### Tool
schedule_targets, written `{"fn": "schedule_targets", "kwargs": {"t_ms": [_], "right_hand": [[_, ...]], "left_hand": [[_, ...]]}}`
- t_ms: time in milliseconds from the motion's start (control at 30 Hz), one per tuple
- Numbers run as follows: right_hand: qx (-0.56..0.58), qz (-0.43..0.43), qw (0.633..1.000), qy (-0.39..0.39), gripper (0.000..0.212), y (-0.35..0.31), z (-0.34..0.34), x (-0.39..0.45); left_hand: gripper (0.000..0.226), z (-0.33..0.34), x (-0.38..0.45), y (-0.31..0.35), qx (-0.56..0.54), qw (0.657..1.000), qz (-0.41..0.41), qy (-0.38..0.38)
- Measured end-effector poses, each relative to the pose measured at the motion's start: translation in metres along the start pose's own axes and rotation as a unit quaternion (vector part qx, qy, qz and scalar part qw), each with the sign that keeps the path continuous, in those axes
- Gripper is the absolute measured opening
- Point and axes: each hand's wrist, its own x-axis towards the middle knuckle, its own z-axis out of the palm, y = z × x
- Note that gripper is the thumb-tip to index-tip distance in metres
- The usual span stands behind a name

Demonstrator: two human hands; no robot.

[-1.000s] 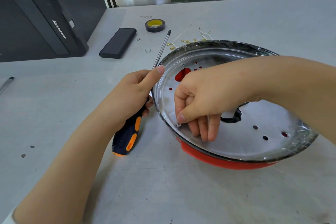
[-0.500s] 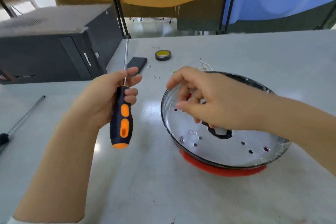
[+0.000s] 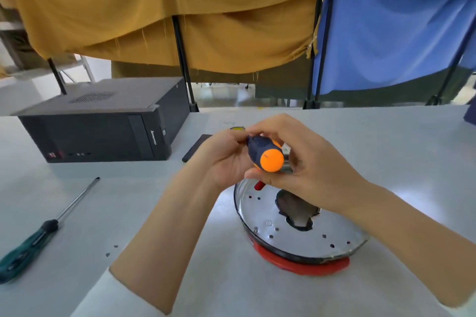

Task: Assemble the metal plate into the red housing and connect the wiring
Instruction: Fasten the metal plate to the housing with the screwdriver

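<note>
Rubbery navy and orange, the screwdriver [image 3: 265, 153] sits between both my hands above the table [image 3: 180, 278], its rounded orange butt end pointing back at me. My left hand [image 3: 226, 157] wraps the handle from the left, fingers curled round it. My right hand [image 3: 306, 165] closes over it from the right, thumb under the butt end and fingers arched over the top, so both grips are closed on the same tool. Its shaft is hidden behind my hands.

Below my right wrist lies the metal plate [image 3: 296, 229], a shiny round disc with small drilled holes and a larger ragged-edged cutout near the middle. It rests inside the red housing [image 3: 301, 264], whose smooth plastic rim shows as a crescent at the near edge, with a dark band between plate and housing. A red patch shows through an opening at the plate's far left.

On the pale, matte table to my left lies a second screwdriver [image 3: 38, 237] with a teal and black handle and a long steel shaft. Farther back sits a boxy black computer case [image 3: 103, 126], and a flat black slab [image 3: 195, 148] lies just beside it. Mustard cloth [image 3: 167, 8] and blue cloth [image 3: 399, 20] hang in soft folds behind.
</note>
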Motion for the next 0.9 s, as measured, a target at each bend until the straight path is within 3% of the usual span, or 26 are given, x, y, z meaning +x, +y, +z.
{"fn": "schedule_targets", "kwargs": {"t_ms": [100,167,267,400,467,600,667,900], "right_hand": [[-0.033,-0.005,0.999,0.037,0.037,-0.001,0.0,0.003],[-0.004,0.017,0.996,0.082,0.038,-0.004,-0.002,0.007],[0.043,0.032,0.99,0.133,0.035,-0.006,-0.007,0.014],[0.089,0.046,0.977,0.187,0.025,-0.012,-0.012,0.023],[0.124,0.06,0.967,0.214,0.021,-0.015,-0.015,0.028],[0.164,0.09,0.954,0.233,0.033,-0.014,-0.017,0.033],[0.17,0.1,0.952,0.233,0.033,-0.016,-0.015,0.032],[0.202,0.104,0.951,0.208,0.033,-0.018,-0.013,0.03]], "left_hand": [[0.029,0.005,-0.002,0.005,0.039,0.998,-0.027,-0.043],[0.029,0.0,0.001,0.005,0.164,0.986,0.005,-0.033],[0.04,-0.025,0.008,-0.003,0.375,0.906,0.163,0.104],[0.021,-0.08,0.019,-0.034,0.358,0.832,0.319,0.278],[0.015,-0.099,0.026,-0.058,0.353,0.839,0.31,0.274],[0.021,-0.116,0.035,-0.089,0.279,0.899,0.242,0.234],[0.023,-0.119,0.035,-0.094,0.279,0.91,0.23,0.204],[0.032,-0.117,0.028,-0.098,0.381,0.866,0.269,0.182]]}}
